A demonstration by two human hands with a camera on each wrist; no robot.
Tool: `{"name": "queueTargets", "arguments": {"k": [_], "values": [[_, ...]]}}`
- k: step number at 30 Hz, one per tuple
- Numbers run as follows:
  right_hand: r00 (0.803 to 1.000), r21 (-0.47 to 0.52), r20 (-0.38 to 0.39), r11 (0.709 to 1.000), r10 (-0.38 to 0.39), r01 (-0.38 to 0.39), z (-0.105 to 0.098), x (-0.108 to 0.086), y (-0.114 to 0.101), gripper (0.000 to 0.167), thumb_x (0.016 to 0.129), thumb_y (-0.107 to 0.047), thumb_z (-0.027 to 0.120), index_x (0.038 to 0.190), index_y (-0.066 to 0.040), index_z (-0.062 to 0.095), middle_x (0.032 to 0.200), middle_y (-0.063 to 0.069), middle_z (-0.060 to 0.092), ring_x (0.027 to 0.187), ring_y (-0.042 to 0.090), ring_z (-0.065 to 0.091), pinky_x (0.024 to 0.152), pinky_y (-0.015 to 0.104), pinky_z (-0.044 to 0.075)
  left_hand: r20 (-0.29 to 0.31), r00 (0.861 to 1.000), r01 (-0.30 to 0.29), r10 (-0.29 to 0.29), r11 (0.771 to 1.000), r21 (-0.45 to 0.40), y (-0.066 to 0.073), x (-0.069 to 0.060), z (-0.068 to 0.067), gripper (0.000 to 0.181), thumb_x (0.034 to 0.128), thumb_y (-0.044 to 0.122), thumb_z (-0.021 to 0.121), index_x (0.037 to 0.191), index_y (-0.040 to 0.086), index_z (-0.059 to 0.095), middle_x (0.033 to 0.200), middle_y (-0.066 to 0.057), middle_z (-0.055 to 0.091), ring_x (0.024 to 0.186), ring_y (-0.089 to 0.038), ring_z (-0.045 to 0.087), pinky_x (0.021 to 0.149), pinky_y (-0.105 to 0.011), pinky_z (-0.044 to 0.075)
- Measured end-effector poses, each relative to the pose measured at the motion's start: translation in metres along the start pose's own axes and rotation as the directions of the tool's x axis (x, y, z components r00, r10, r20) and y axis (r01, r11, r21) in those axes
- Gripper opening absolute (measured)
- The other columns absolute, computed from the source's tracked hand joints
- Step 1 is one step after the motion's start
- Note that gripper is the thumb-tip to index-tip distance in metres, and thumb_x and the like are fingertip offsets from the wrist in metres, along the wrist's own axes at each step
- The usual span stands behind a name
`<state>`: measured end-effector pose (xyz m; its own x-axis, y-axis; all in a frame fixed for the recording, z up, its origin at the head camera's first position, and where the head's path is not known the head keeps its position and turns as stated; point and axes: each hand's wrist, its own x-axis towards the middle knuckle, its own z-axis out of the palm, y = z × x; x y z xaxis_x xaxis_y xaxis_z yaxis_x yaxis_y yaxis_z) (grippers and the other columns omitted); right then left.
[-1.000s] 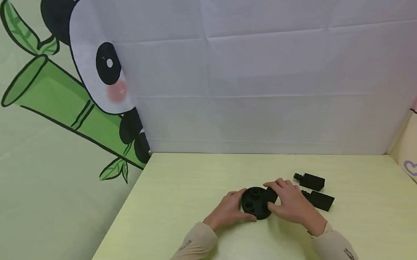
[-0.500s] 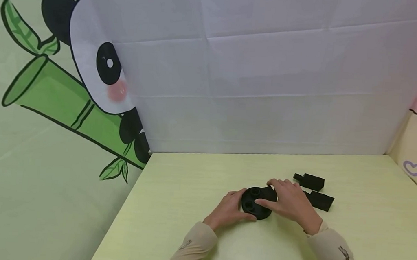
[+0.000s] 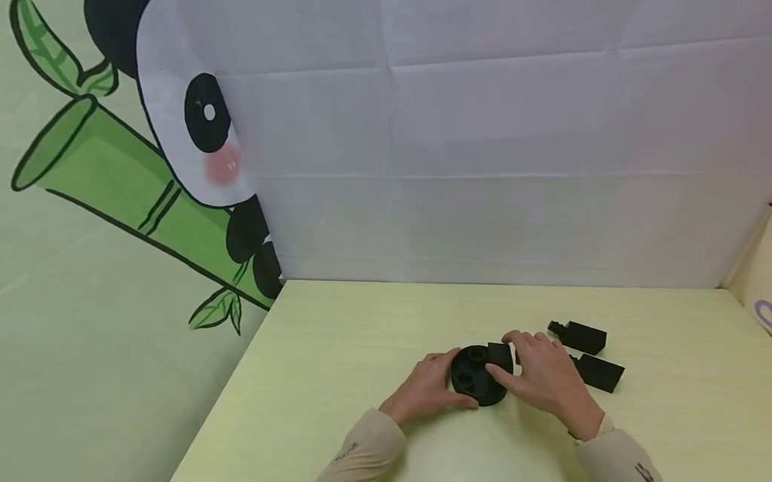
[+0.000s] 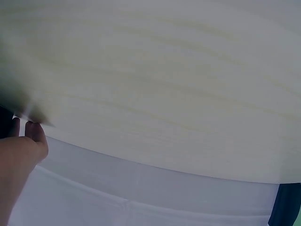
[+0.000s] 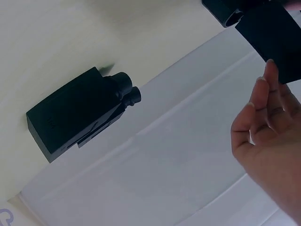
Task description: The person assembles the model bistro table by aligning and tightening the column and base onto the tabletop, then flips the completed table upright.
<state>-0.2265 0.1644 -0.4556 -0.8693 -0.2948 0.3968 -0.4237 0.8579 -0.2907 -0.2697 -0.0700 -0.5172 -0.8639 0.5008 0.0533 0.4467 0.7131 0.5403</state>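
At lower centre-right, the left hand (image 3: 423, 388) is gripping the black disc (image 3: 482, 390) in a wide curl, ideally steadying it, while the right hand (image 3: 548, 375) is pinching the black block (image 3: 499, 353).

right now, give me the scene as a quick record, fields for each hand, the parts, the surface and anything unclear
left hand: holds the rim of the round black base
right hand: pinches the black block between thumb and fingers
held block position: over the base's right side
loose parts: far loose block and near loose block, lying right of the base, narrow ends pointing left in the head view
surface: pale yellowish table
unclear: whether the held block is seated in the base
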Motion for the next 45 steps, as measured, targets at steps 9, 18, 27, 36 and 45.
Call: {"name": "queueTargets", "arguments": {"k": [9, 18, 27, 36, 45], "values": [[0.995, -0.033, -0.095, 0.999, 0.005, -0.008, 0.0045, 0.0012, -0.0016, 0.043, 0.091, -0.045, 0.077, 0.098, -0.004, 0.066, 0.077, 0.002, 0.062, 0.073, 0.027, 0.058, 0.071, 0.049, 0.050, -0.005, 1.000, -0.017, 0.017, 1.000, 0.003, -0.0024, 0.0002, 0.0007, 0.096, 0.0812, 0.056, 0.085, 0.156, 0.011, 0.045, 0.146, -0.006, 0.058, 0.137, -0.029, 0.048, 0.111, -0.046, 0.041], [0.995, -0.017, -0.093, 0.999, 0.026, -0.028, 0.0031, 0.0024, -0.0039, 0.035, 0.092, -0.038, 0.075, 0.079, -0.011, 0.058, 0.069, -0.004, 0.052, 0.068, 0.023, 0.051, 0.067, 0.045, 0.046, -0.007, 1.000, -0.013, 0.014, 1.000, 0.011, -0.0032, 0.0008, 0.0014, 0.097, 0.0814, 0.056, 0.085, 0.156, 0.009, 0.044, 0.146, -0.008, 0.058, 0.137, -0.030, 0.048, 0.111, -0.046, 0.042], [0.995, 0.017, -0.094, 0.999, 0.037, -0.036, 0.0077, 0.0041, -0.0038, 0.035, 0.093, -0.033, 0.075, 0.106, -0.001, 0.068, 0.076, 0.001, 0.058, 0.078, 0.029, 0.057, 0.074, 0.053, 0.050, -0.003, 1.000, -0.009, 0.009, 1.000, 0.022, -0.0029, 0.0014, 0.0032, 0.094, 0.0816, 0.055, 0.085, 0.155, 0.012, 0.046, 0.144, -0.005, 0.059, 0.136, -0.029, 0.048, 0.109, -0.045, 0.044], [0.986, 0.000, -0.054, 0.987, 0.160, -0.160, 0.0042, 0.0032, -0.0053, 0.055, 0.090, -0.054, 0.074, 0.104, -0.002, 0.067, 0.079, 0.008, 0.061, 0.079, 0.036, 0.060, 0.068, 0.052, 0.048, -0.015, 1.000, -0.017, 0.018, 0.999, 0.036, -0.0018, 0.0004, 0.0031, 0.098, 0.0814, 0.056, 0.085, 0.156, 0.008, 0.044, 0.145, -0.009, 0.058, 0.136, -0.030, 0.049, 0.109, -0.045, 0.044], [0.995, 0.110, 0.030, 0.989, 0.097, -0.100, 0.0069, 0.0002, 0.0022, 0.050, 0.099, -0.037, 0.071, 0.130, 0.001, 0.061, 0.097, 0.014, 0.065, 0.085, 0.032, 0.062, 0.063, 0.047, 0.054, -0.018, 0.999, -0.027, 0.028, 0.999, 0.042, -0.0036, 0.0017, 0.0033, 0.095, 0.0813, 0.057, 0.085, 0.155, 0.011, 0.046, 0.144, -0.006, 0.060, 0.135, -0.030, 0.050, 0.109, -0.045, 0.044]]}}
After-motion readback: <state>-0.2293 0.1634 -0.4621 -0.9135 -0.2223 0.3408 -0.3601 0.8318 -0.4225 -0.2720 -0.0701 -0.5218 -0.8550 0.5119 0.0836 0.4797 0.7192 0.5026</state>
